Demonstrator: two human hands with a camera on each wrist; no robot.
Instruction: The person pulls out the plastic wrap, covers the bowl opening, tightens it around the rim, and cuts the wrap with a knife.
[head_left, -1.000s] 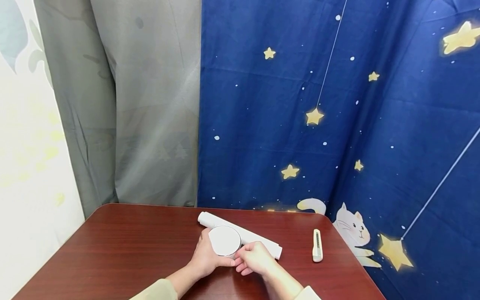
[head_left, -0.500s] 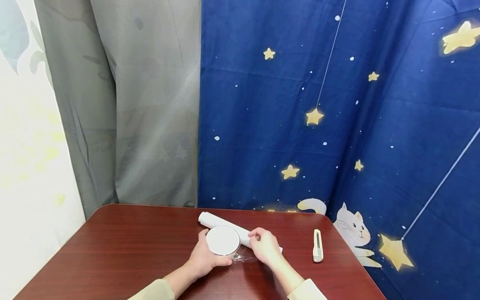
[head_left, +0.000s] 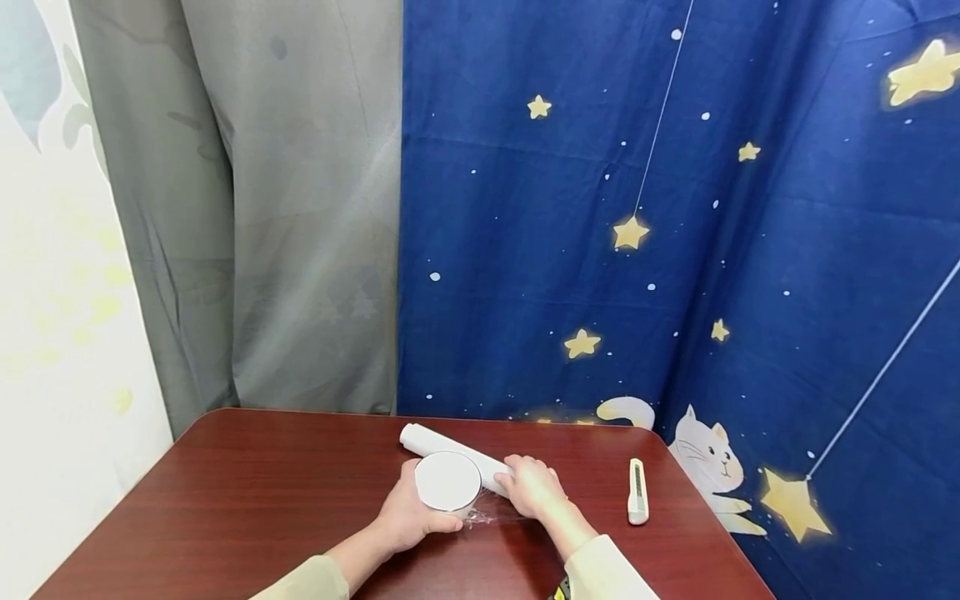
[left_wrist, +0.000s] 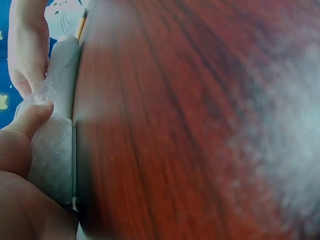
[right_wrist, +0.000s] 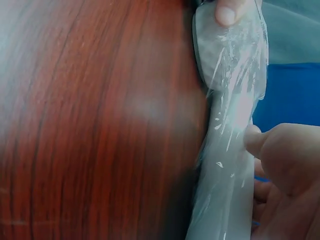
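White circular top [head_left: 447,481], head view only: container [right_wrist: 214,49] in left fingers [head_left: 408,468], roll [head_left: 487,471] in right fingers [head_left: 518,462]

High head view, forward and down across the table [head_left: 262,500]; wrist views low, close, white roll [head_left: 489,471] in both.

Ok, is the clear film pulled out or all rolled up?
Pulled out, at least partly: the right wrist view shows creased, shiny film spanning from the round white object to the white roll.
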